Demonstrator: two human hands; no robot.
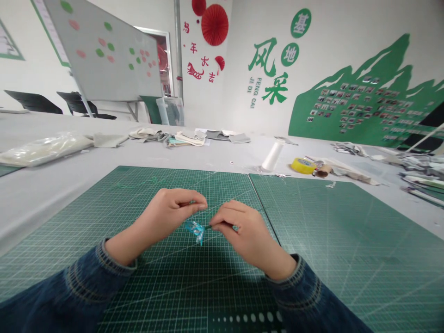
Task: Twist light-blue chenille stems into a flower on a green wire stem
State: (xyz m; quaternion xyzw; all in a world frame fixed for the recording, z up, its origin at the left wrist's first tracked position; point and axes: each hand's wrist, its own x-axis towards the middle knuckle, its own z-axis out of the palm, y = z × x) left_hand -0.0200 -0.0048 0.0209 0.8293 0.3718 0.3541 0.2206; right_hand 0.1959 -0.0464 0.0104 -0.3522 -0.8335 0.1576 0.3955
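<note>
A small blue, shiny beaded flower (196,229) with a short dark green stem is held above the cutting mat (138,277). My right hand (246,231) pinches the stem between thumb and fingers, the flower head pointing left. Just up and left of it, my left hand (173,210) is closed in a pinch, its fingertips close to the right hand's but apart from them. Whatever lies between the left fingertips is too fine to make out. Some thin green thread (152,180) lies on the mat behind the left hand.
A second green mat (329,222) adjoins on the right. Behind the mats stand a white thread spool (273,156) and a yellow tape roll (303,165). Fabric pieces (187,138) lie along the far edge, a plastic-wrapped bundle (45,148) at left, and more cloth (423,171) at right.
</note>
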